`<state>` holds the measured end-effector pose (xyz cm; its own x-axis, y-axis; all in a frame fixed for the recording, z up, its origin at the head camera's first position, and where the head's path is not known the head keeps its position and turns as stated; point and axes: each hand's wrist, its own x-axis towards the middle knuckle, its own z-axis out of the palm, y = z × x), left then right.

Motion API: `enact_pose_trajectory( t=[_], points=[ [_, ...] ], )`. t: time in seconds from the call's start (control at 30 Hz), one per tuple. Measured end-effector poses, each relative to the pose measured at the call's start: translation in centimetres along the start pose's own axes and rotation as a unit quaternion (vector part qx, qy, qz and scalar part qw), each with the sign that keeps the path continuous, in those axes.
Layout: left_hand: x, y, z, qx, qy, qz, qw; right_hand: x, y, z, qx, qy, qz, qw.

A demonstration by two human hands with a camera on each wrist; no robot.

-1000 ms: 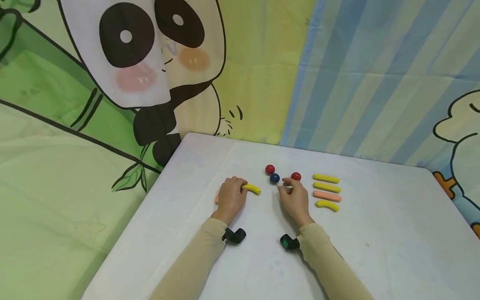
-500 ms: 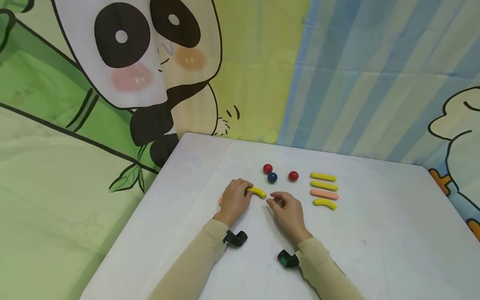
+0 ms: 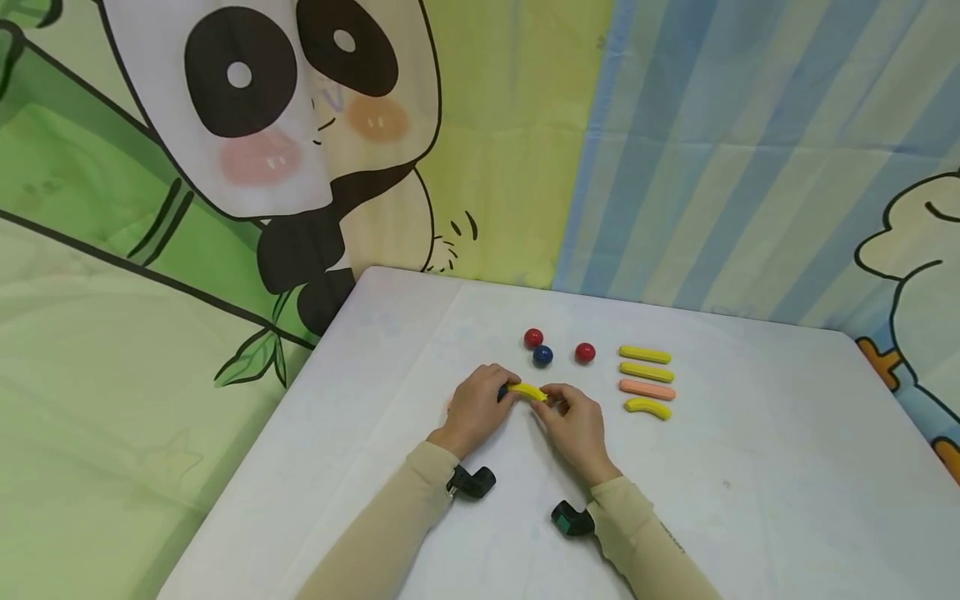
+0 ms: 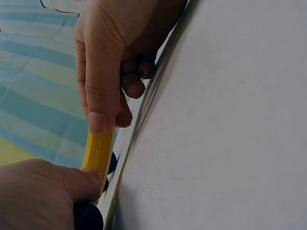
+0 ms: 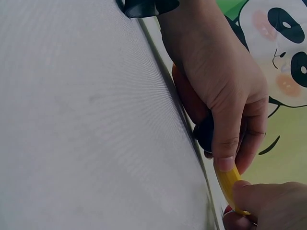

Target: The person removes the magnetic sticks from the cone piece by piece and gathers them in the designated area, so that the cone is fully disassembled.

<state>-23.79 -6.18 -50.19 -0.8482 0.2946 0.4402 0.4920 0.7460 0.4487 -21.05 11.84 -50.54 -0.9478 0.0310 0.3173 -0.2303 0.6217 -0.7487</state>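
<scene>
My left hand (image 3: 477, 408) and my right hand (image 3: 577, 427) pinch opposite ends of a short yellow curved stick (image 3: 529, 391), like a toy banana, between thumb and fingers. Both wrist views show thumbs on the yellow stick (image 4: 97, 151). A dark blue ball (image 5: 205, 132) sits close under the left hand, behind its thumb; whether the fingers hold it I cannot tell. Mostly hidden by the left hand, a pink piece (image 3: 448, 406) shows only its edge.
Beyond the hands on the white table (image 3: 720, 517) lie a red ball (image 3: 533, 337), a blue ball (image 3: 542, 356) and another red ball (image 3: 585, 353). To the right are two straight yellow sticks (image 3: 647, 372), a pink stick (image 3: 647, 389) and a curved yellow stick (image 3: 647, 407).
My right hand has come down from beside the right red ball and now grips the free end of the yellow curved stick. My left hand has shifted slightly right with that stick.
</scene>
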Motion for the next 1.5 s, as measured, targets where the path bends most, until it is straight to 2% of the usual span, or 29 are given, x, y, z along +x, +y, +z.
enact_pose_trajectory(
  t=[0.13,0.27,0.47,0.7,0.9,1.1,1.37,1.5],
  points=[
    [0.0,0.2,0.0,0.011,-0.009,0.000,0.9999,0.1,0.0,-0.1,-0.008,0.021,0.005,0.9997],
    [0.1,0.5,-0.1,0.021,-0.018,-0.005,0.9996,0.2,0.2,-0.3,-0.017,0.060,0.025,0.9977],
    [0.1,0.5,-0.1,0.021,-0.012,-0.002,0.9997,0.3,0.6,-0.4,-0.023,0.102,0.051,0.9932],
    [0.1,0.3,0.1,0.024,-0.002,0.010,0.9997,0.1,0.6,-0.7,-0.017,0.103,0.062,0.9926],
    [0.1,-0.1,0.1,0.026,0.021,-0.020,0.9993,-0.2,0.6,-1.3,-0.015,0.094,0.081,0.9922],
    [0.2,-0.3,-0.2,0.021,0.023,-0.045,0.9985,-0.9,0.9,-3.0,-0.018,0.086,0.097,0.9914],
    [0.2,-0.4,-0.1,0.006,0.037,-0.042,0.9984,-2.3,2.9,-6.4,-0.060,0.113,0.091,0.9876],
    [0.2,-0.5,0.1,0.003,0.034,-0.044,0.9985,-2.9,4.0,-8.1,-0.073,0.126,0.097,0.9845]
  ],
)
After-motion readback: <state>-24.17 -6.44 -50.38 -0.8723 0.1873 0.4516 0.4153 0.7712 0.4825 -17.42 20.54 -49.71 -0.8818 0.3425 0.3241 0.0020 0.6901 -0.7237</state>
